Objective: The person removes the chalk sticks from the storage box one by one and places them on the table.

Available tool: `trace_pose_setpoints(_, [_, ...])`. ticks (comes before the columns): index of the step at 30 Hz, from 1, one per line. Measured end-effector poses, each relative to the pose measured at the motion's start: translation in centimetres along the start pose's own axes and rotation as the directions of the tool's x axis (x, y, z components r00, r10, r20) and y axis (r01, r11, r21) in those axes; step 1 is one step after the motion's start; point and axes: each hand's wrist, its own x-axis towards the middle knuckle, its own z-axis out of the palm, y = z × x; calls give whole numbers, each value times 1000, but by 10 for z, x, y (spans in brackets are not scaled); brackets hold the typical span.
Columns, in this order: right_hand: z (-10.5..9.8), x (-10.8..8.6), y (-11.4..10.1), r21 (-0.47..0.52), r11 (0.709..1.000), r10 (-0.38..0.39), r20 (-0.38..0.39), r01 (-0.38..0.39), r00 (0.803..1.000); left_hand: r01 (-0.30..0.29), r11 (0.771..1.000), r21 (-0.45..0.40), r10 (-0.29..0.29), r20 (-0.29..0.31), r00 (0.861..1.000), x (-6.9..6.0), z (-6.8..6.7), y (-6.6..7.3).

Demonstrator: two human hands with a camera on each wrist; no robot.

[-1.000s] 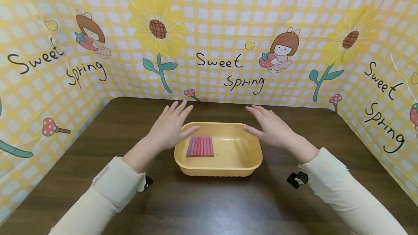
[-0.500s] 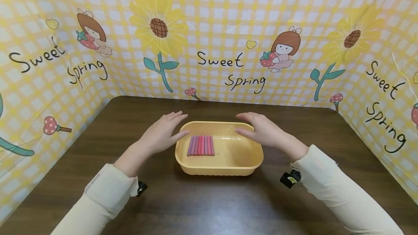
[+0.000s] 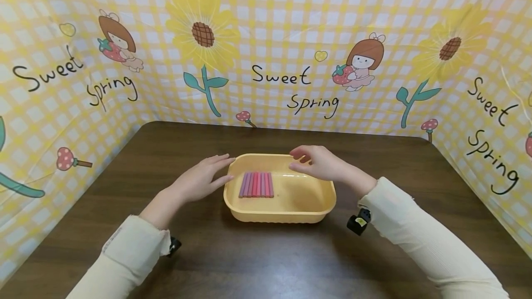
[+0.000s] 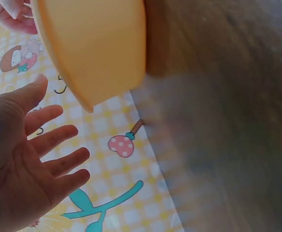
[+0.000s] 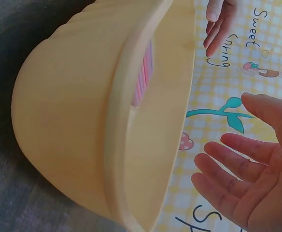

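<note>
A yellow plastic basin (image 3: 278, 217) stands on the table. A row of pink and purple sticks (image 3: 256, 185) lies flat side by side in its left part; in the right wrist view only a strip of the sticks (image 5: 143, 79) shows past the rim. My left hand (image 3: 200, 180) hovers at the basin's left end with its fingers apart, and in the left wrist view the palm (image 4: 25, 164) is bare. Over the basin's far right side hangs my right hand (image 3: 317, 163), fingers loosely bent and holding nothing.
The dark wooden table (image 3: 266, 257) spreads around the basin. A yellow checked cloth (image 3: 270, 36) with printed flowers and words hangs along the back and both sides. A small black camera (image 3: 359, 221) sits at my right wrist.
My left hand has drawn back to the left and lower, off the basin's rim. My right hand has moved left over the basin, its fingers bending a little. Basin and sticks stay put.
</note>
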Motion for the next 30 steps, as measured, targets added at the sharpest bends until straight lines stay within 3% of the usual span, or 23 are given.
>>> trace_pose_setpoints(7, [4,7,-3,34,999,17,59,-19,998,-53,998,-16,53,11,999,0,6,-6])
trace_pose_setpoints(18, [4,26,-4,118,990,64,159,-83,985,-36,999,-38,39,58,998,0,8,-11])
trace_pose_setpoints(25, [3,43,-6,255,934,171,292,-249,941,-26,999,-39,29,72,997,1,6,-10])
trace_pose_setpoints(30, [5,53,-3,289,907,186,381,-308,906,-19,999,-42,22,75,997,1,6,-9])
